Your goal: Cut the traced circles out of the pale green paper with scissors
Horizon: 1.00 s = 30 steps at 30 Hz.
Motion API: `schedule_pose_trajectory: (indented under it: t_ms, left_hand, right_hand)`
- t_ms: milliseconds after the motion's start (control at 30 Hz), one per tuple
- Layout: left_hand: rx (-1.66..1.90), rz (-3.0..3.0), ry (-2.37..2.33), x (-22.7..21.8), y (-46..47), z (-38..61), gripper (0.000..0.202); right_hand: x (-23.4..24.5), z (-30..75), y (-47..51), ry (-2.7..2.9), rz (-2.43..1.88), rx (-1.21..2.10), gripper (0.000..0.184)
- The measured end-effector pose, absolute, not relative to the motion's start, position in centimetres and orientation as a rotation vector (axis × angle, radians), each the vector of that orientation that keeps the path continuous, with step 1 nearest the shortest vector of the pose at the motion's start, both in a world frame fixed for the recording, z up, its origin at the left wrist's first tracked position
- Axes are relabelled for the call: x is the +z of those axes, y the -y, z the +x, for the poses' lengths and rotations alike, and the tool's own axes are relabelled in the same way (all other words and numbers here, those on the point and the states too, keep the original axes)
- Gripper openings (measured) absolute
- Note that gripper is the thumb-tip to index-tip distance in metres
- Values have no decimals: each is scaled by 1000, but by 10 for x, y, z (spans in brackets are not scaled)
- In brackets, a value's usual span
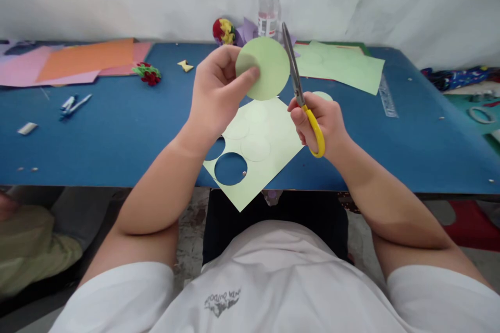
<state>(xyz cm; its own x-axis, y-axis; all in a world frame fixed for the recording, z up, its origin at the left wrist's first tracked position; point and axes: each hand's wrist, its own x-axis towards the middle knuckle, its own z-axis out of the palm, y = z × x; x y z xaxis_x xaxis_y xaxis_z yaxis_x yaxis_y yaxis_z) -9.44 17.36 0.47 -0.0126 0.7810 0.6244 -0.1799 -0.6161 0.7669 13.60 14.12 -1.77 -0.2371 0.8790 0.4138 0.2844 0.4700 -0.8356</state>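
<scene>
My left hand pinches a light green paper disc, held up above the blue table. My right hand grips yellow-handled scissors, blades together and pointing up beside the disc's right edge. Below both hands lies a light green sheet with two round holes cut out and faint drawn circles; its near corner hangs over the table's front edge. A small green cut-out lies just behind my right hand.
More green sheets, a clear ruler and a water bottle lie at the back right. Orange and pink paper, paper flowers, pens sit left. Another person's clothing shows at lower left.
</scene>
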Motion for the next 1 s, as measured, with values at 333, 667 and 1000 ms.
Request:
schedule_pose_trajectory:
  t_ms: [333,667,1000]
  left_hand:
    - [1312,1566,-890,-13,-182,-90,38]
    - [1238,1723,-1040,-12,-178,-86,22]
    - [301,2198,-1864,5,-177,-101,77]
  right_hand:
    - [-22,135,-159,1439,-972,859,73]
    - [-5,171,-192,1462,-1142,849,64]
    - [-43,240,-257,1251,-1567,725,48]
